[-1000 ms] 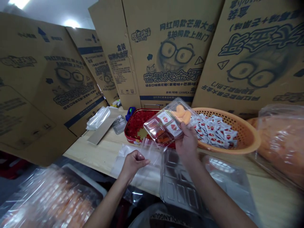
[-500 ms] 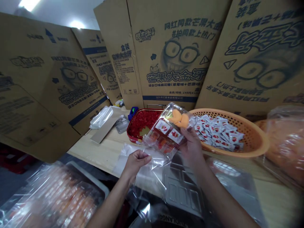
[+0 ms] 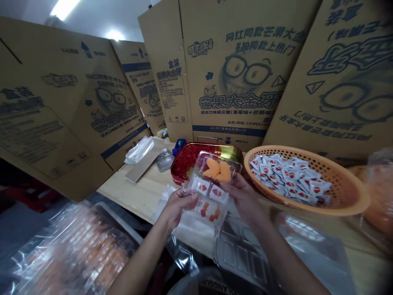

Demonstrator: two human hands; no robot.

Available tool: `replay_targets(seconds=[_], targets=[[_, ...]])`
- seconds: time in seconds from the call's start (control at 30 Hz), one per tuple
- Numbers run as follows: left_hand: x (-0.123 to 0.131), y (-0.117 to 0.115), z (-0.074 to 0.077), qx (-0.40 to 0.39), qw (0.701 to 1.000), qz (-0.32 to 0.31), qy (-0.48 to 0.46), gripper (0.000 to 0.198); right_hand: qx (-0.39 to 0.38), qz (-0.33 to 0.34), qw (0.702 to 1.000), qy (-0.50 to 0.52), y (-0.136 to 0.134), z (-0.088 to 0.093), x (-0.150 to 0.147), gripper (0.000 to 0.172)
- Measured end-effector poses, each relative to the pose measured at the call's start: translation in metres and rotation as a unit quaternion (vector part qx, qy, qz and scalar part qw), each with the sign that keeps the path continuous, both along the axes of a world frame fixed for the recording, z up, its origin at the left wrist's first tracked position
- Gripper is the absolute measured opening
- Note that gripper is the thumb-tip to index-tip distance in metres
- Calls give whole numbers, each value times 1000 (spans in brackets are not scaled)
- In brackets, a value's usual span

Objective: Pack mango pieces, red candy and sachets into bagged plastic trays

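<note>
Both my hands hold a clear plastic tray (image 3: 196,176) tilted above the table's front part. Orange curved pieces (image 3: 219,170) fill its top section. Two white sachets (image 3: 208,190) with red prints lie in the middle, and small red and orange pieces (image 3: 208,211) show in the lower section. My left hand (image 3: 176,205) pinches the tray's left edge, thumb on top. My right hand (image 3: 241,194) grips its right edge. Clear film hangs about the lower end. Below my right forearm lie empty clear trays (image 3: 242,246).
Behind the tray stands a red tin (image 3: 176,178) of red bits. An orange basket (image 3: 353,192) of white sachets (image 3: 288,178) is to the right. Filled packs (image 3: 82,246) are stacked at lower left. Large cardboard boxes (image 3: 245,24) wall the back; a blue tape dispenser (image 3: 178,146) sits near them.
The tray has come lower and more upright toward me. My left hand has moved from the loose film at its lower end up to the left edge. The view has shifted slightly left.
</note>
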State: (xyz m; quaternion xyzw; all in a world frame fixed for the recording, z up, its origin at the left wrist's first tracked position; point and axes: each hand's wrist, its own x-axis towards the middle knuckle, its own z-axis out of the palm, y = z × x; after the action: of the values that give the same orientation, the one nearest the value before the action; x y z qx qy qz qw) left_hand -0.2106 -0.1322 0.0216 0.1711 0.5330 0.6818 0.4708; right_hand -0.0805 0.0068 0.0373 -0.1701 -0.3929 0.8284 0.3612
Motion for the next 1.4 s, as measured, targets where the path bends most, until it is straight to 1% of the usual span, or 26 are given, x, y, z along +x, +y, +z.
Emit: replay_targets(seconds=[0.07, 0.13, 0.17, 0.2, 0.23, 0.3, 0.33, 0.4, 0.5, 0.57, 0.67, 0.73, 0.8, 0.9, 0.97, 1.03, 1.1, 1.23, 1.3, 1.4], targets=[[2, -2, -2, 8, 1000, -1, -10, 29, 14, -9, 1000, 6, -1, 6, 1, 59], [4, -4, -3, 9, 1000, 3, -11, 29, 25, -42, 999, 18, 1, 11, 2, 77], [5, -6, -3, 10, 1000, 7, -8, 29, 33, -55, 998, 19, 3, 13, 2, 81], [6, -7, -3, 12, 1000, 11, -5, 29, 42, -61, 997, 13, 5, 15, 2, 79], [7, -8, -3, 15, 1000, 16, -3, 29, 55, -59, 997, 3, 6, 16, 2, 73], [8, -12, -2, 20, 999, 26, -9, 29, 88, -35, 995, -23, 8, 18, 3, 57], [9, -14, -1, 24, 999, 33, -16, 30, 105, -23, 994, -35, 7, 19, 3, 52], [12, -20, 2, 34, 998, 54, -29, 34, 138, 4, 989, -53, 5, 21, 3, 50], [18, -35, 6, 48, 995, 84, -40, 36, 176, 61, 980, -74, -2, 24, 2, 57], [23, -49, 8, 51, 994, 86, -47, 37, 201, 91, 971, -94, -9, 26, -2, 60], [29, -76, 13, 52, 995, 72, -39, 36, 240, 111, 956, -127, -23, 26, -11, 52], [34, -96, 17, 54, 996, 65, -21, 38, 250, 124, 950, -143, -35, 25, -17, 45], [39, -116, 23, 49, 996, 78, -7, 41, 264, 136, 940, -170, -50, 24, -20, 46], [45, -141, 29, 38, 989, 146, 5, 41, 311, 169, 914, -200, -75, 26, -22, 47], [47, -152, 31, 44, 982, 183, 6, 42, 371, 201, 890, -172, -91, 29, -24, 43], [48, -158, 33, 57, 977, 207, 7, 44, 446, 217, 859, -127, -107, 31, -27, 36], [49, -162, 36, 59, 974, 218, 16, 42, 504, 218, 831, -89, -120, 31, -30, 29], [59, -175, 46, 53, 975, 209, 53, 37, 565, 239, 789, -30, -138, 34, -30, 18], [65, -188, 52, 41, 972, 212, 91, 35, 592, 254, 765, 3, -147, 41, -28, 19], [72, -214, 60, 21, 951, 256, 170, 29, 619, 251, 743, 45, -162, 54, -28, 21]])
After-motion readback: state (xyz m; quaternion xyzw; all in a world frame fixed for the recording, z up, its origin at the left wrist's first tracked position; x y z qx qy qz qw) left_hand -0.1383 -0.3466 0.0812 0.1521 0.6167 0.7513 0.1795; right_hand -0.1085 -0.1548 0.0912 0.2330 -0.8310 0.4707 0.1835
